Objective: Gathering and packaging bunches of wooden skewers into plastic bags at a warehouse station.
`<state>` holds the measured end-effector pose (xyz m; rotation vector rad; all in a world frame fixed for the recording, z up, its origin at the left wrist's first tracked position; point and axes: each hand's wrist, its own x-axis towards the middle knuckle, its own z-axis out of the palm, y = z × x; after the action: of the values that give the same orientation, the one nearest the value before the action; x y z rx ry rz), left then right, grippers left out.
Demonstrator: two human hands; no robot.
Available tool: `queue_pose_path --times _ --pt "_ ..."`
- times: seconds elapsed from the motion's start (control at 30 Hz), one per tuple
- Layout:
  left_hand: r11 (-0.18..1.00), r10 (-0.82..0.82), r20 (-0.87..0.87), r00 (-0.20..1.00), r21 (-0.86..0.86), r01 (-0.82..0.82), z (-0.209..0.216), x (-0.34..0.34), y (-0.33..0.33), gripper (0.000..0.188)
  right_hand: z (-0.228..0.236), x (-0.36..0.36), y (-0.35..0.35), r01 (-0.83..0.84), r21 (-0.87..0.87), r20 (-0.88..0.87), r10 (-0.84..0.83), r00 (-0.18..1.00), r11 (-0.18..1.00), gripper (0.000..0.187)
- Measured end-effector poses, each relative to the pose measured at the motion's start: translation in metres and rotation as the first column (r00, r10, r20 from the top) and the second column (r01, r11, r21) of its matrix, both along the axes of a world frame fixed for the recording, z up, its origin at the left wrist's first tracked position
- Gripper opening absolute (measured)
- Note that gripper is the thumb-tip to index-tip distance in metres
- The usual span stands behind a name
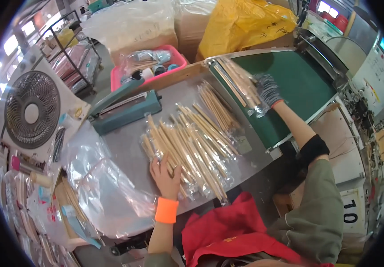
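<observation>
On the grey table lies a spread pile of clear plastic packs of thin wooden sticks (187,151). My left hand (166,175), bare with an orange wristband, rests on the near left side of this pile, its fingers apart. Over the left part of a green belt (307,84), my right hand (268,90), in a grey knitted glove, is closed on the right side of a clear pack of sticks (241,80). Blur softens that pack, and the undersides of my right fingers are hidden. A bundle of sticks (218,107) lies at the far side of the pile.
A blue-grey bag sealer (129,111) stands left of the pile, with clear plastic bags (107,191) nearer me. A pink tub (180,55) holds rolls and packs. A fan (32,109) stands far left. A yellow bag (245,26) sits behind the table; machinery (378,147) lines the right.
</observation>
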<state>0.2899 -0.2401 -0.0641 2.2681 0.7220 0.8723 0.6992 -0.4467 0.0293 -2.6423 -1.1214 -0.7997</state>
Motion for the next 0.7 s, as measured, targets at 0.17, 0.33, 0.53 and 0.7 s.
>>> queue_pose_path --times 0.17,0.33,0.53,0.7 --pt "0.998 0.023 0.015 1.0 0.051 -0.024 -0.009 0.007 -0.006 0.061 0.002 -0.124 0.073 0.018 -0.383 0.006 -0.017 1.0 0.924 0.028" --pt "0.984 0.128 0.128 0.984 -0.143 -0.109 0.007 -0.005 -0.02 0.07 -0.06 -0.1 0.147 0.157 -0.079 -0.275 -0.173 0.946 0.984 0.051" --pt "0.224 0.151 0.365 0.919 -0.918 0.327 0.057 0.003 -0.002 0.064 -0.15 0.008 0.087 -0.088 0.325 -0.417 0.226 0.88 0.942 0.067" --pt "0.381 0.096 0.463 0.881 -0.835 0.397 0.028 0.003 0.02 0.046 -0.052 -0.254 0.152 -0.167 0.416 -0.894 0.435 0.105 0.894 0.073"
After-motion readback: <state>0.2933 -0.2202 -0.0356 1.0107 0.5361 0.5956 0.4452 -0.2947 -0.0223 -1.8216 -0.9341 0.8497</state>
